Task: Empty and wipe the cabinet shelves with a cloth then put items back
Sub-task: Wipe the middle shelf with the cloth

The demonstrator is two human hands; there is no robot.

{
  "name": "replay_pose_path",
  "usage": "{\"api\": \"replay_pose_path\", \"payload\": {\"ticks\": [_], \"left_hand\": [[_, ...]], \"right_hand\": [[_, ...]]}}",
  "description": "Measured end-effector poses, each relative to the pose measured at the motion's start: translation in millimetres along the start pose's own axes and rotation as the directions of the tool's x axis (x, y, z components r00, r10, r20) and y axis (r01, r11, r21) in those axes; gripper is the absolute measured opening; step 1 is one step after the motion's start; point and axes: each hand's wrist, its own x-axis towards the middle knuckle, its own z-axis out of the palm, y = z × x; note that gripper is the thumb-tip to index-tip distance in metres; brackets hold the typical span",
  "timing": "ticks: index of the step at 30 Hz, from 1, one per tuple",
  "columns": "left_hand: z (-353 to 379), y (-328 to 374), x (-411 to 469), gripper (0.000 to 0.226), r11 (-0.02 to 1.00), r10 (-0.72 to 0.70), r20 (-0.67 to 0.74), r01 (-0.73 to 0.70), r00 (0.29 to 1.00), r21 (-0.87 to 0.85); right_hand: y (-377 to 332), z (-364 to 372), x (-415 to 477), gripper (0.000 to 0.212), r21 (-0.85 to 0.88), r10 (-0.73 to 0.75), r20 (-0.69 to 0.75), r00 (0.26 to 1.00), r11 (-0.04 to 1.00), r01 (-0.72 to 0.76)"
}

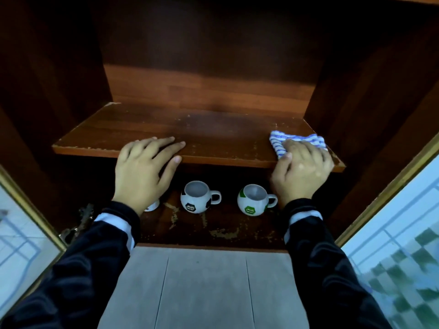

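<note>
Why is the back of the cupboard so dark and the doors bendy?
Head view: light reaches only the shelf front, so the back sinks into shadow; the wide-angle lens bends the doors; the right hand gripping the cloth looks slightly smeared.

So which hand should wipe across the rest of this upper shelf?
Right. The right hand holds the striped cloth at the right end of the shelf; the left hand lies flat on its front edge, holding nothing.
</note>
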Motion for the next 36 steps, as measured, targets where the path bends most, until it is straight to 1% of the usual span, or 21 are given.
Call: {"api": "replay_pose_path", "payload": {"ticks": [4,6,8,10,14,16,20,26,28,32,36], "left_hand": [[5.3,6.1,-2.0,0.035,0.998,-0.051,-0.045,0.049,0.998,-0.041],[6.8,7.4,-3.1,0.034,0.997,-0.065,-0.057,0.063,0.996,-0.040],[6.2,6.5,-2.8,0.034,0.998,-0.057,-0.058,0.055,0.997,-0.033],[5.0,6.1,-2.8,0.035,0.999,-0.044,-0.050,0.043,0.998,-0.027],[3.4,4.8,-3.2,0.035,0.999,-0.040,-0.037,0.040,0.998,-0.018],[2.9,4.5,-3.1,0.036,0.999,-0.039,-0.031,0.038,0.999,-0.015],[0.8,4.0,-3.1,0.036,0.999,-0.026,-0.013,0.026,1.000,-0.034],[1.1,8.6,-3.9,0.034,0.996,-0.065,-0.022,0.063,0.998,-0.070],[0.5,8.3,-3.5,0.034,0.996,-0.061,-0.019,0.059,0.998,-0.062],[-1.3,5.8,-3.1,0.035,0.998,-0.055,-0.001,0.055,0.998,-0.042],[-5.7,1.6,-0.2,0.038,0.999,-0.031,0.039,0.031,0.999,0.018]], "right_hand": [[-62.7,4.1,-3.7,0.036,0.088,0.014,0.071,0.997,0.996,-0.021],[-97.1,4.8,-6.0,0.036,0.134,-0.013,0.118,0.993,0.991,-0.003],[-126.8,3.9,-9.1,0.041,0.187,-0.082,0.182,0.980,0.981,0.048],[-144.4,0.7,-12.2,0.047,0.204,-0.174,0.254,0.951,0.971,0.123],[-133.7,-6.7,-9.8,0.053,0.212,-0.334,0.373,0.866,0.939,0.271],[-116.2,-9.2,-8.7,0.050,0.200,-0.360,0.371,0.856,0.931,0.305],[-91.0,-10.4,-10.9,0.046,0.170,-0.340,0.339,0.877,0.939,0.299],[-102.8,-8.7,-15.4,0.044,0.171,-0.272,0.324,0.906,0.959,0.227],[-110.6,-8.9,-14.5,0.044,0.183,-0.290,0.335,0.896,0.953,0.240],[-110.0,-9.1,-8.9,0.043,0.189,-0.362,0.330,0.872,0.930,0.314],[-90.4,-6.6,-5.5,0.041,0.219,-0.371,0.259,0.892,0.922,0.319]]}}
